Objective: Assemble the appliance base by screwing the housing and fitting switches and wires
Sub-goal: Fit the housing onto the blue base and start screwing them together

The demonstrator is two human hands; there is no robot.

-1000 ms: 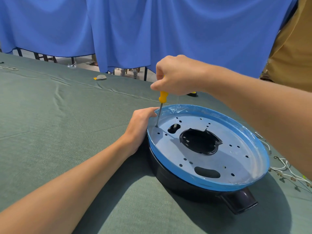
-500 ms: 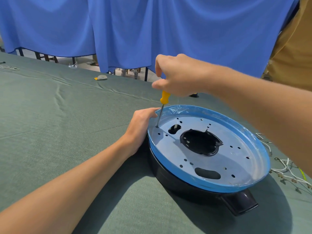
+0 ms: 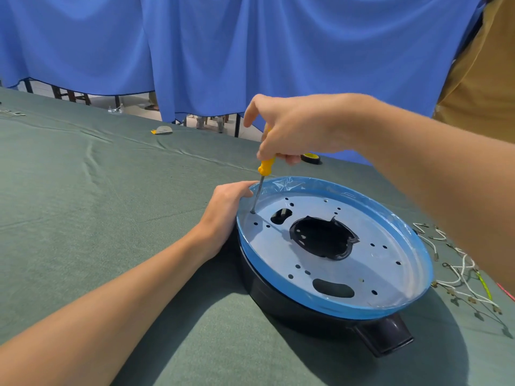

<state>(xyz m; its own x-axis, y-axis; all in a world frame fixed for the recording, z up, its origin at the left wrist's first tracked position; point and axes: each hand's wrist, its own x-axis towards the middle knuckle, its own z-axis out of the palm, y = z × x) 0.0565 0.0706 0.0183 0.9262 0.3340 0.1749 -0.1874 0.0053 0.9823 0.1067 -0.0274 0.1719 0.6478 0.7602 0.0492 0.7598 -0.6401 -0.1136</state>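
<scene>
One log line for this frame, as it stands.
step: screwing plate | right hand: grips screwdriver, tip at hole | left hand: holds base rim

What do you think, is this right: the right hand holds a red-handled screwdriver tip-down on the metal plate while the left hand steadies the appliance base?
Not quite. The head view shows the handle is yellow, not red. The right hand holds a yellow-handled screwdriver tip-down on the metal plate while the left hand steadies the appliance base.
</scene>
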